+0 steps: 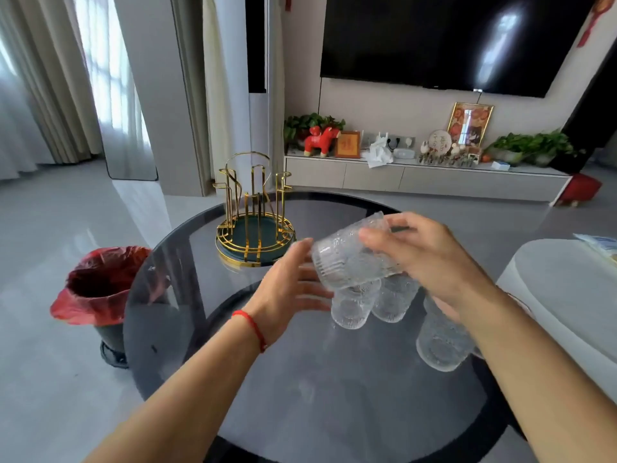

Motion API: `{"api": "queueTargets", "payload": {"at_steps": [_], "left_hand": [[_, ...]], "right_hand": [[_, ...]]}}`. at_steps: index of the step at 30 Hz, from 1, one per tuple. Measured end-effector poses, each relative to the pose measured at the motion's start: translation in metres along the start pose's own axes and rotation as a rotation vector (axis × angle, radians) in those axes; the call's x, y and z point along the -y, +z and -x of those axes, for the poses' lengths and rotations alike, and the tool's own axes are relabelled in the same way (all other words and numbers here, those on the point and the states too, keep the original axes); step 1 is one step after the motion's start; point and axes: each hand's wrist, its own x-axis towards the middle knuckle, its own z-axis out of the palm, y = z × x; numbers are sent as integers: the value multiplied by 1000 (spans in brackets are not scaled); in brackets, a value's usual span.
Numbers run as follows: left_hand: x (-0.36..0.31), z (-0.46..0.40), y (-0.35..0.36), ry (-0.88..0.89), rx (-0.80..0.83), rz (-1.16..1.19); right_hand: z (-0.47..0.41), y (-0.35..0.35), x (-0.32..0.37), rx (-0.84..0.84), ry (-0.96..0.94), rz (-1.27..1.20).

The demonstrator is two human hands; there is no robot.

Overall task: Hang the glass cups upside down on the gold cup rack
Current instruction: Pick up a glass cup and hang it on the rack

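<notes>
Right hand (424, 259), reaching in from the right, is clamped on a ribbed glass cup (350, 255), fingers over its upper side and thumb beneath. That cup is lifted clear of the table (300, 396) and tilted nearly onto its side, one end toward the rack and the other toward the left hand (which end is the mouth cannot be told through the clear glass). Left hand (290, 289) is open, fingers spread and apart, palm turned toward the held cup; its fingertips lie just beside the cup's near end, and contact cannot be confirmed. A red string (253, 329) circles the left wrist.

Below the held cup, three more cups stand on the dark round tabletop: two close together (352, 307) (394, 300), and a third cup (440, 345) nearer the camera, partly hidden by the right forearm.

Gold rack (255, 212) stands at the table's far left edge, well apart from the cups, its upright wire pegs bare over a dark green base. On the floor to the left of the table sits a bin (100, 289) lined with a red bag.
</notes>
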Motion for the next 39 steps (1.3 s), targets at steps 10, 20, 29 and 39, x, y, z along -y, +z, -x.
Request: {"api": "queueTargets", "payload": {"at_steps": [10, 20, 29, 39], "left_hand": [[-21, -39, -60, 102, -238, -155], [-4, -91, -107, 287, -296, -660], [45, -109, -135, 264, -267, -1289], [50, -119, -132, 212, -267, -1275]], "right_hand": [[-96, 82, 17, 532, -223, 712], [-164, 57, -14, 51, -196, 528], [-274, 78, 21, -177, -275, 4], [-368, 141, 49, -4, -233, -130]]}}
